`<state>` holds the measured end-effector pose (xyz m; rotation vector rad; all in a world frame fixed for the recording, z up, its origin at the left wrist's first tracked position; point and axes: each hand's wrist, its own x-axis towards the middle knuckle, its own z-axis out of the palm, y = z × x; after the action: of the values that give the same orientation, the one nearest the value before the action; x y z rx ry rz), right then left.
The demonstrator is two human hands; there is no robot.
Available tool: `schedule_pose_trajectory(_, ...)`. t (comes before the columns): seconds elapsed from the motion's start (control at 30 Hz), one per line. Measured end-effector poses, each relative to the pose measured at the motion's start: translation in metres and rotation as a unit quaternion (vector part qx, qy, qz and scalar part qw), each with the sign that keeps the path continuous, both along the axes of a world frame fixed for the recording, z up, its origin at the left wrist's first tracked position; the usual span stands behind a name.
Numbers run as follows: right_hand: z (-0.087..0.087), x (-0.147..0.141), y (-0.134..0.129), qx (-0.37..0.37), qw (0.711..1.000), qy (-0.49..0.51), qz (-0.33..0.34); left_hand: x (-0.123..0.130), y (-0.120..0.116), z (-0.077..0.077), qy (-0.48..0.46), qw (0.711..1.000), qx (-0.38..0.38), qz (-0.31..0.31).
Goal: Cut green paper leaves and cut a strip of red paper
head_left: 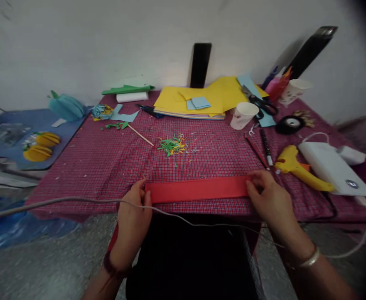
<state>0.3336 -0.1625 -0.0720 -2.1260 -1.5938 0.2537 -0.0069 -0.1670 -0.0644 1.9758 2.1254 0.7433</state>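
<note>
A long red paper strip [198, 189] stretches level between my two hands, at the front edge of the checked tablecloth [108, 154]. My left hand [135, 210] pinches its left end between thumb and fingers. At the other end, my right hand [269, 198] grips the strip the same way. A thin pale cable [183, 220] crosses in front of the strip and over my left hand. Beyond the strip lies a heap of green and yellow paper shreds [171, 145], with a thin wooden stick [141, 135] to its left.
At the right are a yellow glue gun [304, 168], a white power bank [334, 166], a marker [266, 146] and a paper cup [244, 115]. Black scissors [259, 101] and yellow sheets [189, 100] lie at the back. A phone [201, 65] leans on the wall. Paper fruit shapes [66, 107] sit left.
</note>
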Motion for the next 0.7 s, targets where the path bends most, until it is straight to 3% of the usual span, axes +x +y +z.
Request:
schedule_pose_trajectory(0.3,0.001,-0.001,-0.003,-0.005,1.0,-0.011,-0.003,0.001,-0.001,-0.003,0.04,0.997,0.039,-0.047)
schedule_pose_trajectory(0.7,0.006,-0.003,-0.002,-0.002,0.999,-0.029,0.017,0.005,0.008,0.023,0.006,0.99,-0.138,0.011)
